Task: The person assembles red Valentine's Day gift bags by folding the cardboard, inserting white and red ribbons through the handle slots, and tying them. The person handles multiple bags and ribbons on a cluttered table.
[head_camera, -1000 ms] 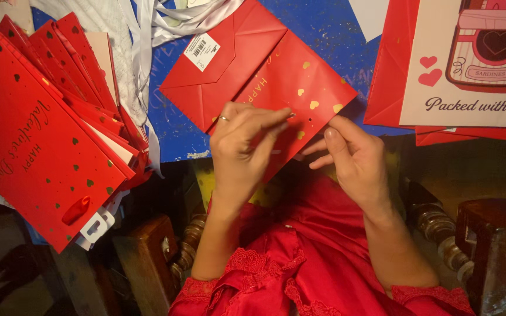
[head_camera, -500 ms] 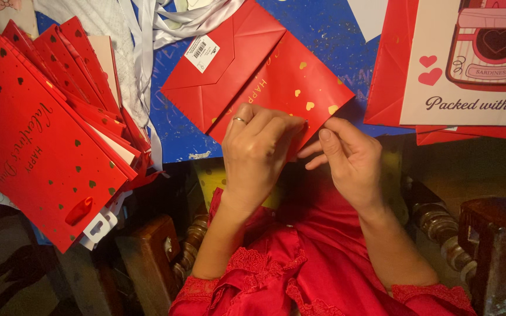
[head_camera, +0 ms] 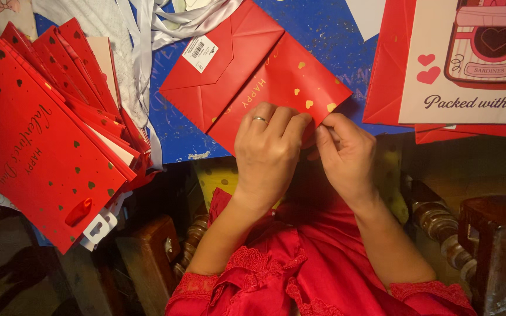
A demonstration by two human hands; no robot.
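A flat red paper gift bag (head_camera: 247,70) with gold hearts and a white barcode sticker lies on the blue table top (head_camera: 335,35). My left hand (head_camera: 267,149), a ring on one finger, presses down on the bag's near edge with fingers curled over it. My right hand (head_camera: 344,152) pinches the bag's right near corner between thumb and fingers. Both hands meet at that edge. Red lace sleeves cover my forearms below.
A fanned stack of red gift bags (head_camera: 48,134) with dark hearts lies at the left. White ribbons (head_camera: 159,23) trail at the top. A cream and red printed bag (head_camera: 469,58) sits at the upper right. Dark wooden furniture (head_camera: 487,240) stands below.
My left hand has slid up and right over the bag's edge, closing against my right hand. The right hand has shifted slightly up to the corner.
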